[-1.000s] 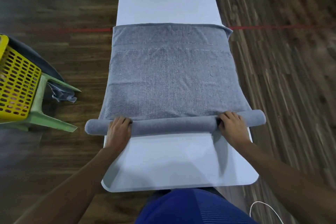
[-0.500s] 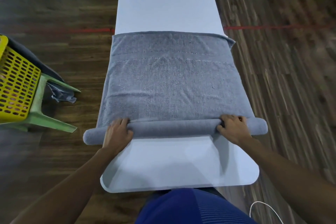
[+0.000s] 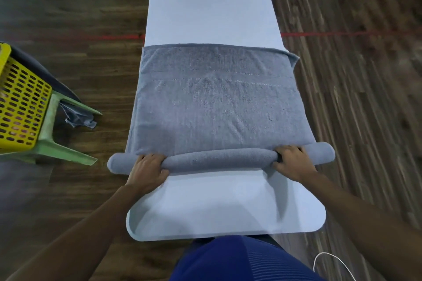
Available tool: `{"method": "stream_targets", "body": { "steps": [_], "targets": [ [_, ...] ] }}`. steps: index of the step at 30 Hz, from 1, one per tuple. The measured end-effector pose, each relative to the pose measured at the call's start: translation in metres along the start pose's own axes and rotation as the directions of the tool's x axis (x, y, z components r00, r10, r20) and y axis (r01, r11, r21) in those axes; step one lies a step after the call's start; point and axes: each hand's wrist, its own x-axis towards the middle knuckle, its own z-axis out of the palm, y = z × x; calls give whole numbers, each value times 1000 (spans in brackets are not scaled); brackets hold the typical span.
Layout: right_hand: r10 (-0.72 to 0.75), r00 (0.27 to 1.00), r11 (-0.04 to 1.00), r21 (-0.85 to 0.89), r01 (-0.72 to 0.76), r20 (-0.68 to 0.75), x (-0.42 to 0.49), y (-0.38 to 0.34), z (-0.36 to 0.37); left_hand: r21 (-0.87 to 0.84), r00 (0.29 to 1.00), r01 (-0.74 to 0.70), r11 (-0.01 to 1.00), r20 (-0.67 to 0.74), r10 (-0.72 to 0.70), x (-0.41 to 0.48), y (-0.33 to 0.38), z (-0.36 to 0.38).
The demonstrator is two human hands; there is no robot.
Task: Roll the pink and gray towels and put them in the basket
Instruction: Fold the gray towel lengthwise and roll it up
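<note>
fingers [image 3: 151, 159] of the left hand [image 3: 147, 172] are curled over the top of the roll [image 3: 219, 160] at the near end of the gray towel [image 3: 217, 107], thumb against its near side. the right hand [image 3: 293, 163] grips it the same way, its fingers [image 3: 288, 151] bent over the roll close to the right end. a short stub of roll sticks out past each hand, overhanging the edges of the long pale surface [image 3: 210, 7]. the rest of the towel lies flat and unrolled on that surface, reaching roughly to its middle, its far right corner drooping a little over the edge. bare surface shows beyond the towel and between the roll and the person's blue clothing [image 3: 239, 260]. off to the left, well apart from the towel, a yellow perforated basket [image 3: 20, 107] sits on a green plastic stool [image 3: 68, 155], with a crumpled blue-gray cloth [image 3: 78, 118] beneath it. a red line [image 3: 342, 34] crosses the wooden floor [image 3: 68, 7], and a white cable [image 3: 331, 262] loops at the lower right.
</note>
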Motion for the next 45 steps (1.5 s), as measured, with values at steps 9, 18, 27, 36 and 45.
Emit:
{"method": "stream_targets", "body": {
  "steps": [9, 18, 27, 36, 45],
  "targets": [
    [-41, 947, 994, 81, 71, -318, 8, 10, 3, -35, 961, 0, 999, -277, -10, 5, 3, 8],
    [-37, 996, 999, -33, 35, -80, 5, 0, 1, 12, 1000, -3, 1000, -24, 3, 5, 3, -4],
    [7, 945, 1000, -25, -15, -328, 4, -3, 9, -25, 941, -8, 1000, -337, -1, 9, 1, 6],
    [-75, 982, 996, -67, 65, -173, -1, 0, 14, 11, 997, -10, 1000, -78, 11, 7, -3, -2],
    [-9, 971, 1000, 6, 10, -240, 8, 2, 1, -63, 958, 9, 998, -285, -27, 9, -3, 5]
  ]
}}
